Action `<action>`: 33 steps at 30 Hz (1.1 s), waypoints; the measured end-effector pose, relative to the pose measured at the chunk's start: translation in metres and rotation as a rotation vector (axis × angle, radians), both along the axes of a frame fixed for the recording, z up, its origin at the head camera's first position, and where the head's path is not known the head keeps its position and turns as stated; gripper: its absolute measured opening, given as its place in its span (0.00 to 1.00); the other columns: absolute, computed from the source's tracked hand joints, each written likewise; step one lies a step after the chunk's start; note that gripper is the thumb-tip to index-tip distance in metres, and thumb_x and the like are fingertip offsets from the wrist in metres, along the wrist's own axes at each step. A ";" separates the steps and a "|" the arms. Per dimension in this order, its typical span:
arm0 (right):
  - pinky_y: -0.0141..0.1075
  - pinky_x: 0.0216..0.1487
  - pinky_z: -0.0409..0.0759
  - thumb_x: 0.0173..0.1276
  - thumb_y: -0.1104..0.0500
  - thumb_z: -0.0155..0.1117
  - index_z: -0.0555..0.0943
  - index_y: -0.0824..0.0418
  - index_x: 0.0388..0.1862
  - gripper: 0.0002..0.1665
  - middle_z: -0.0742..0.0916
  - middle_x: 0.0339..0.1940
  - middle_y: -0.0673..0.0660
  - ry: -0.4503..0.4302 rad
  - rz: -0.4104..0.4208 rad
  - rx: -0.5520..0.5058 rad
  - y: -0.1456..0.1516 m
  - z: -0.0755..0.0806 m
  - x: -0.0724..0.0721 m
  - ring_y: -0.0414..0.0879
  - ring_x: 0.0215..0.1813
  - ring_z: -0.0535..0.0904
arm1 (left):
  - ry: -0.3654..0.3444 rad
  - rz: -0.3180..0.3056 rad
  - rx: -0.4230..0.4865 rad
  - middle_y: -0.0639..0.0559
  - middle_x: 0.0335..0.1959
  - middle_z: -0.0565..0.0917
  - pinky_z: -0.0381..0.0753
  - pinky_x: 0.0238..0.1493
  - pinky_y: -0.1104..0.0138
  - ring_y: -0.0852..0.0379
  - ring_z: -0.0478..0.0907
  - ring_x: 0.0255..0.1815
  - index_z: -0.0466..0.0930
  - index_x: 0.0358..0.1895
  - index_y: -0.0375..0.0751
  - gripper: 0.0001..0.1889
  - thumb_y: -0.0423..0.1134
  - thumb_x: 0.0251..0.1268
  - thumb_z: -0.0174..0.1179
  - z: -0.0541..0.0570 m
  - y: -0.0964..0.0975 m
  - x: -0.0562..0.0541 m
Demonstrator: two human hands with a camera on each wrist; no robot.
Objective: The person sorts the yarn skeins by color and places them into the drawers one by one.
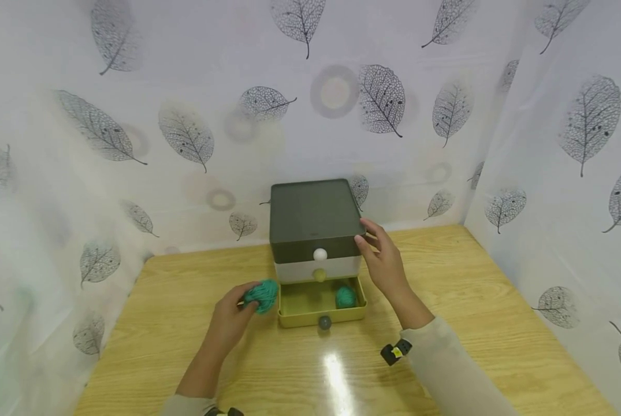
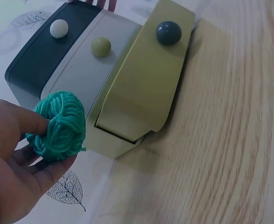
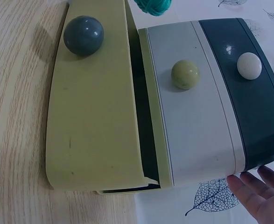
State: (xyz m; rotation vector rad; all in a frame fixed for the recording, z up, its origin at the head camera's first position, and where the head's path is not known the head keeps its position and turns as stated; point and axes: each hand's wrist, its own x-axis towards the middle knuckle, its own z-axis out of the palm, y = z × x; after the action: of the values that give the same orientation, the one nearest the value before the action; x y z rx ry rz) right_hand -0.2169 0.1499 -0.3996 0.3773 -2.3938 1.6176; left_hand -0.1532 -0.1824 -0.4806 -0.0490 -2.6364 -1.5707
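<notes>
My left hand pinches a ball of green yarn between thumb and fingers, just left of the pulled-out bottom drawer. That drawer is yellow-green with a dark grey knob. A second ball of green yarn lies inside it, toward the right. Above are a white drawer with a yellow-green knob and a dark drawer with a white knob, both closed. My right hand rests its fingertips against the right side of the drawer box, fingers loosely extended.
The drawer box stands at the back of a wooden table. Behind it and at both sides hang white sheets with a leaf print. A dark wrist strap sits by my right sleeve.
</notes>
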 end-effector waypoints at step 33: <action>0.57 0.65 0.80 0.80 0.56 0.55 0.66 0.62 0.76 0.29 0.73 0.74 0.67 0.022 0.012 -0.018 0.000 -0.001 -0.001 0.64 0.70 0.76 | 0.132 -0.072 -0.047 0.45 0.58 0.83 0.85 0.57 0.51 0.44 0.81 0.60 0.83 0.59 0.46 0.21 0.29 0.62 0.67 -0.005 0.048 -0.018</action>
State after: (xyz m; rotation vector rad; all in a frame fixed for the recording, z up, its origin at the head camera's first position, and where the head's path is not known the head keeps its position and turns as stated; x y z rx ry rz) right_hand -0.2177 0.1504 -0.4003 0.4046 -2.3637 1.6308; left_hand -0.1716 -0.1343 -0.4853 -0.2440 -2.5958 -1.4700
